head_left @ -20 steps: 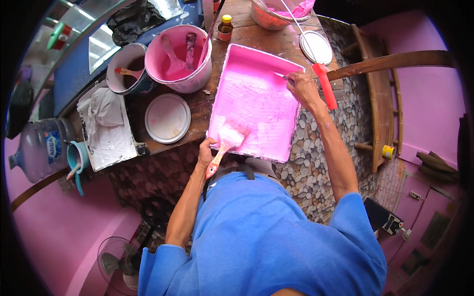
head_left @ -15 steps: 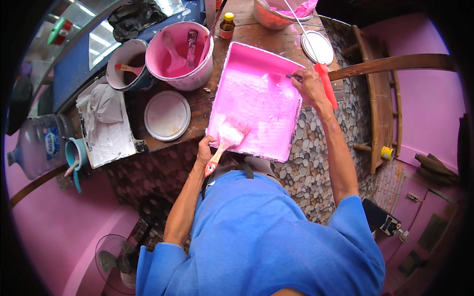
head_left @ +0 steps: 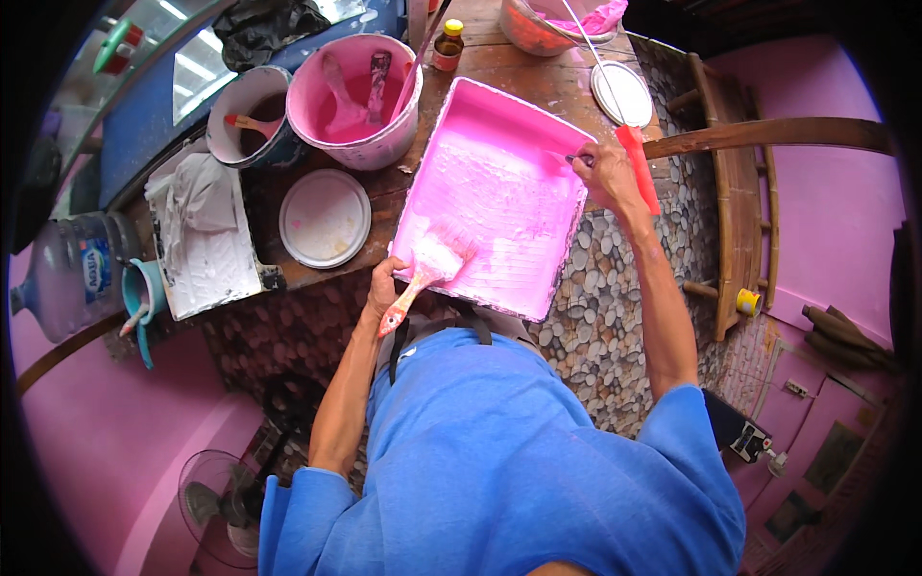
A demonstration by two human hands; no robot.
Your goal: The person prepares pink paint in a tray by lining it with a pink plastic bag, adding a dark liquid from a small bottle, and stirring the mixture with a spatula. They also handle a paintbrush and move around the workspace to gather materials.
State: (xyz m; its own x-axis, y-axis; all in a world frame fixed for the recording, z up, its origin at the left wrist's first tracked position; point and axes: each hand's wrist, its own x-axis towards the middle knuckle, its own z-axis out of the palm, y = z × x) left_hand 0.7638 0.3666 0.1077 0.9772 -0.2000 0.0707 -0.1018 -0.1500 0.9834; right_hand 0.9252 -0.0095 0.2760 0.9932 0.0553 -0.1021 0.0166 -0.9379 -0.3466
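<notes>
A wide paint tray (head_left: 499,206), coated inside with wet pink paint, sits at the table's near edge, its near end jutting toward my body. My left hand (head_left: 385,281) is closed on its near left corner, thumb over the rim. Beside that thumb a paintbrush (head_left: 403,305) rests across the rim, its paint-loaded bristles inside the tray and its handle sticking out. My right hand (head_left: 607,175) is closed round a small dark-handled tool (head_left: 580,159) over the tray's right side. The working end of this tool is hard to make out against the pink.
Left of the tray stand a pink paint bucket (head_left: 403,120) with brushes, a smaller bucket (head_left: 223,139), a round lid (head_left: 325,219) and a white tray (head_left: 216,278) with a cloth. Beyond are a small bottle (head_left: 448,46), a bowl (head_left: 523,36) and another lid (head_left: 622,94).
The tray has turned slightly clockwise, its near left corner shifting left with my left hand and the paintbrush. My right hand and its tool have moved a little right and nearer.
</notes>
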